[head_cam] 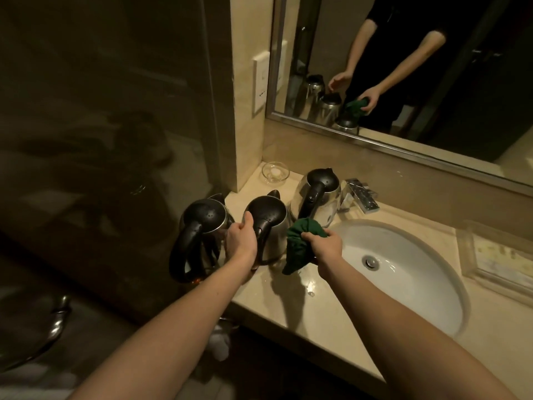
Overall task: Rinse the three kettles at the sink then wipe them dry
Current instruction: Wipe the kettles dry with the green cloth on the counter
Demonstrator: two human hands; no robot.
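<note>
A: All three kettles stand on the desk (288, 307), left of the sink (427, 298). The left kettle (203, 223) sits at the desk's left edge, and the middle kettle (269, 223) is just beside it.

B: And the far kettle (320, 192) is behind those two, next to the tap (362, 194), with its black handle pointing towards you.

A: Your left hand (240, 238) is clasped on the middle kettle. The fingers curl round its left flank and the thumb is up by the rim of the lid, so the hand fills the gap between the two near kettles.

B: Your right hand (326, 246) is clenched round a bunched green cloth (300, 243). The wad is right up against the middle kettle's right side, though I cannot tell whether it touches the far kettle too. A loose tail of cloth hangs down to the desk.

A: The desk is wet near you — drops shine just below the cloth.

B: A small glass dish (275, 172) sits in the back corner, and the mirror (461, 125) above the sink shows both your hands at the kettles.
</note>
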